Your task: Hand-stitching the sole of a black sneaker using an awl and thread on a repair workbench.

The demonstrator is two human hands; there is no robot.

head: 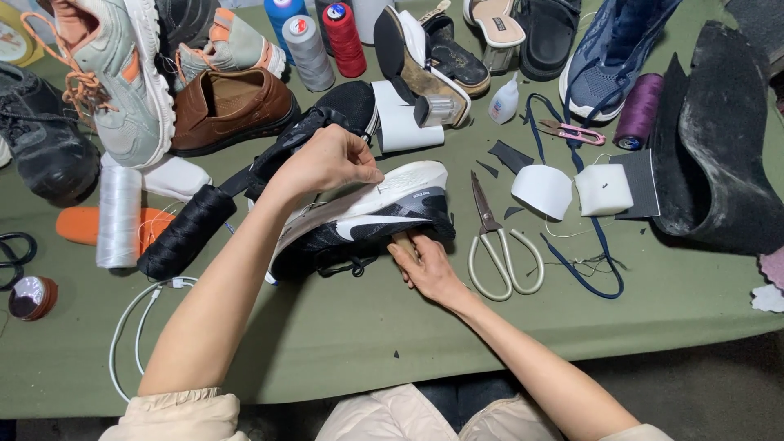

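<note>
A black sneaker [371, 220] with a white sole lies on its side in the middle of the green table [343, 335], sole facing away from me. My left hand [327, 161] rests on top of it, fingers pinched at the sole's edge. My right hand [425, 265] reaches under the toe end, fingers tucked against the black upper by a small tan piece. Whether the right hand grips that piece is unclear.
Scissors [498, 245] lie just right of the shoe, with white foam pieces [572, 189], a blue cord and small pink snips [576, 131] beyond. Thread spools [322, 41], a glue bottle [504, 102], many shoes and a black thread cone [186, 233] crowd the back and left. A white cable [135, 327] lies at the front left.
</note>
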